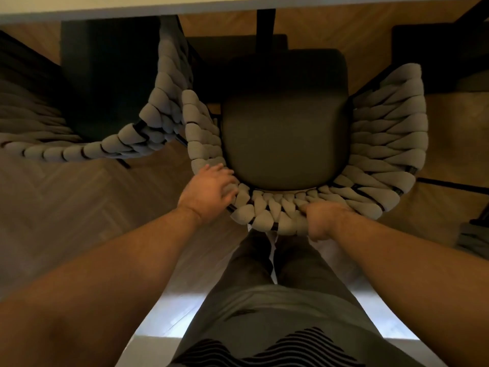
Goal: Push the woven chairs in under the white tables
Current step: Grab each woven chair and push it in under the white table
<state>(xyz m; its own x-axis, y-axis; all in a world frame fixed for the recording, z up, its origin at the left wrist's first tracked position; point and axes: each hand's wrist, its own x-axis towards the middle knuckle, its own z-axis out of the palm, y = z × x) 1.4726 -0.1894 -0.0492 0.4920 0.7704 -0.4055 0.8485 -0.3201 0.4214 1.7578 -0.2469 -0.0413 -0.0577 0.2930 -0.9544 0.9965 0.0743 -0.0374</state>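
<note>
A woven chair (383, 144) with a grey rope back and a dark seat cushion (284, 139) stands directly below me, its front reaching under the white table (185, 7) along the top edge. My left hand (209, 193) rests on the left part of the curved backrest, fingers curled over the weave. My right hand (321, 221) grips the back rim near the middle. A second woven chair (148, 120) stands to the left, its seat under the table.
Wooden herringbone floor (66, 207) surrounds the chairs. A dark table leg (265, 27) stands beyond the chair's seat. Part of another woven chair (473, 234) shows at the right edge. My legs stand close behind the backrest.
</note>
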